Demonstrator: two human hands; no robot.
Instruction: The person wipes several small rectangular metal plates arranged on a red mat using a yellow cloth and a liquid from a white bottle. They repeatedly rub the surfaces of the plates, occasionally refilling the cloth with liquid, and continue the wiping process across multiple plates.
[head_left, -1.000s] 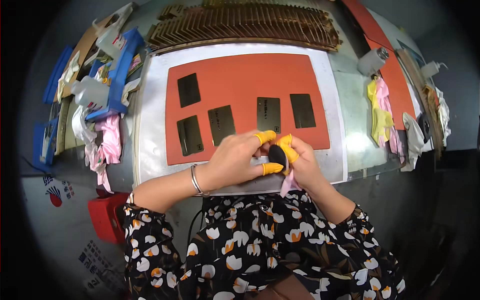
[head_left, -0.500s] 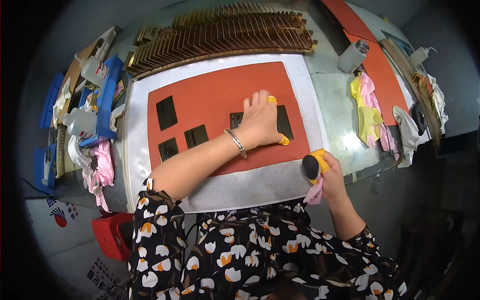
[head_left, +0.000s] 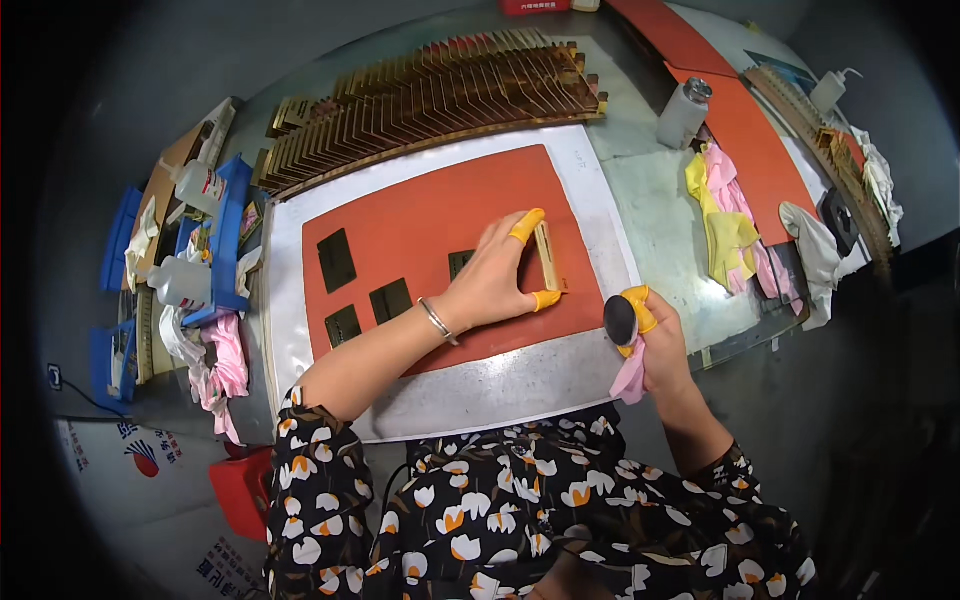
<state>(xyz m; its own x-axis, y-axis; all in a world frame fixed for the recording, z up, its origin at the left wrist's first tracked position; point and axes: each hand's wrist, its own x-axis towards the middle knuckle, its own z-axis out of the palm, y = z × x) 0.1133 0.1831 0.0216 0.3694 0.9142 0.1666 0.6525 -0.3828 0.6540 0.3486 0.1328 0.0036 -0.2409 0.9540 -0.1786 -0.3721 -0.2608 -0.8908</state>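
My left hand (head_left: pixel 488 280) grips a thin card (head_left: pixel 545 257) by two opposite edges, between thumb and fingertip, over the right part of an orange mat (head_left: pixel 430 200). Tilted up, the card catches the light and looks gold. My right hand (head_left: pixel 668 345) is closed round a tool with a round black face (head_left: pixel 621 321) and a pink cloth (head_left: pixel 630 378), just off the mat's right edge. Yellow finger covers sit on both hands. Dark cards (head_left: pixel 337 260) lie flat at the mat's left; another dark card (head_left: pixel 460 262) is partly hidden by my left hand.
Behind the mat stands a long slotted rack (head_left: pixel 430 110) full of upright plates. Blue trays (head_left: pixel 232 235) with white bottles (head_left: pixel 182 283) are at left. A metal-capped bottle (head_left: pixel 685 113) and yellow and pink cloths (head_left: pixel 730 225) lie right. A red stool (head_left: pixel 243 495) stands below.
My left hand has tilted the right-hand card up from the mat, so its face turned from dark to gold. The right hand keeps its hold. The view has shifted slightly.
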